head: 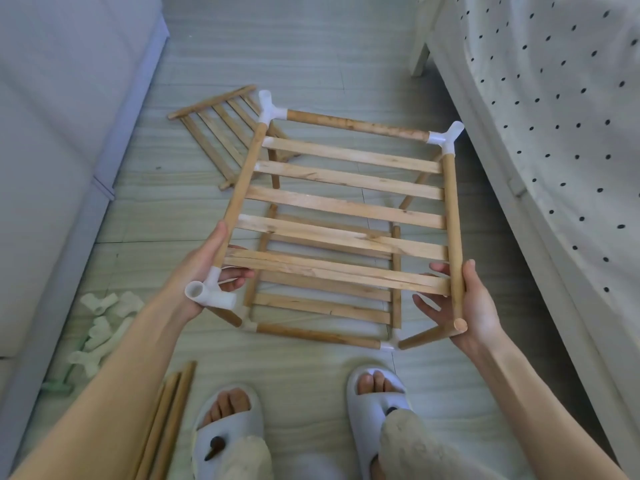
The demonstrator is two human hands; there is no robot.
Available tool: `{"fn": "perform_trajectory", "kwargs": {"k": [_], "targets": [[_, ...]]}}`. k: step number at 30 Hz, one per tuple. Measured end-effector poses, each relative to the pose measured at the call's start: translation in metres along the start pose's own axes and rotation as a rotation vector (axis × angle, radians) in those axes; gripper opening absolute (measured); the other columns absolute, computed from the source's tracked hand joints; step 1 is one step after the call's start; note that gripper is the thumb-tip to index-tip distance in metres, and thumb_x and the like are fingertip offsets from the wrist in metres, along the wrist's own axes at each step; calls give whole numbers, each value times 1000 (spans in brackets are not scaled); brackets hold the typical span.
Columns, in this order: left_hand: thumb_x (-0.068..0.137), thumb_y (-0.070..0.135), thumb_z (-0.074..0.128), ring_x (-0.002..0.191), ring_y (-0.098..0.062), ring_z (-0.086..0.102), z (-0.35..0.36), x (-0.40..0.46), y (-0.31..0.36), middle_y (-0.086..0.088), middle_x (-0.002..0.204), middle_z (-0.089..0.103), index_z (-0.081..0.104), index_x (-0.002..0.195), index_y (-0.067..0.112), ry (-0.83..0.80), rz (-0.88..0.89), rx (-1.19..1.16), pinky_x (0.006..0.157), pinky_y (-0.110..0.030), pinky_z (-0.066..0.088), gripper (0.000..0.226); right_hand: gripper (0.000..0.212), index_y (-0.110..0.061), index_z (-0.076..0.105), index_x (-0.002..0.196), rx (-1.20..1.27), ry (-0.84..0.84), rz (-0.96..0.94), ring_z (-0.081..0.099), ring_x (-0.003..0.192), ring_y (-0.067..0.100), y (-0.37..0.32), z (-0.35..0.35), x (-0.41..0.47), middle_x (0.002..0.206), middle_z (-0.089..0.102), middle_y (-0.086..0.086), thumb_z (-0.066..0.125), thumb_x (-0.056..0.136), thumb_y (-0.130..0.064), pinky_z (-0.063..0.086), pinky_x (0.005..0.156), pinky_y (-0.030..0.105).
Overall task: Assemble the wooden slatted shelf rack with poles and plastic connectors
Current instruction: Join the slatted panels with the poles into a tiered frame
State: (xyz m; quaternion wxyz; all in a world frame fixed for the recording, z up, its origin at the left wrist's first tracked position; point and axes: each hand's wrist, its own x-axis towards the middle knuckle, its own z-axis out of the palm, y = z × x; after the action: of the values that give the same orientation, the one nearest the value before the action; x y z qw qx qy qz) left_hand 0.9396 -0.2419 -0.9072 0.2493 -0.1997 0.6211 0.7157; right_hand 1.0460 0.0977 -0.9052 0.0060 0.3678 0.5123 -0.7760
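Both hands, left [204,268] and right [474,306], grip the upper shelf [346,206] over the floor-standing tier [322,306] (near-right connector missing); spare connectors [100,327], poles [166,420], slats [221,133] remain

Your left hand [204,268] and right hand [464,306] grip the two side poles of a light wooden slatted shelf panel [346,206], held above a second slatted tier [322,299] on the pale floor [311,46]. White plastic three-way connectors [272,109] cap three of its corners; the near right pole end is bare. Spare white connectors [104,323] and loose wooden poles [169,420] lie to your left, near your grey slippers [377,389].
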Motion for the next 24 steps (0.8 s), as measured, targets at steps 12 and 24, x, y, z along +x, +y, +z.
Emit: {"fn": "perform_trajectory", "kwargs": {"k": [12, 24], "targets": [[85, 62, 51, 58, -17, 68, 2, 3, -2, -3, 65, 70, 62, 84, 10, 46, 45, -4, 54, -26, 57, 53, 54, -17, 55, 74, -92, -63, 62, 62, 64, 20, -11, -4, 8, 71, 62, 5, 24, 98, -54, 49, 73, 39], [93, 49, 49, 51, -14, 64, 12, -8, 4, -1, 54, 66, 60, 82, 14, 219, 32, -149, 51, -23, 53, 38, 47, -9, 49, 121, -666, 80, 83, 63, 71, 21, -58, 34, 17, 89, 59, 8, 25, 100, -43, 52, 65, 32]]}}
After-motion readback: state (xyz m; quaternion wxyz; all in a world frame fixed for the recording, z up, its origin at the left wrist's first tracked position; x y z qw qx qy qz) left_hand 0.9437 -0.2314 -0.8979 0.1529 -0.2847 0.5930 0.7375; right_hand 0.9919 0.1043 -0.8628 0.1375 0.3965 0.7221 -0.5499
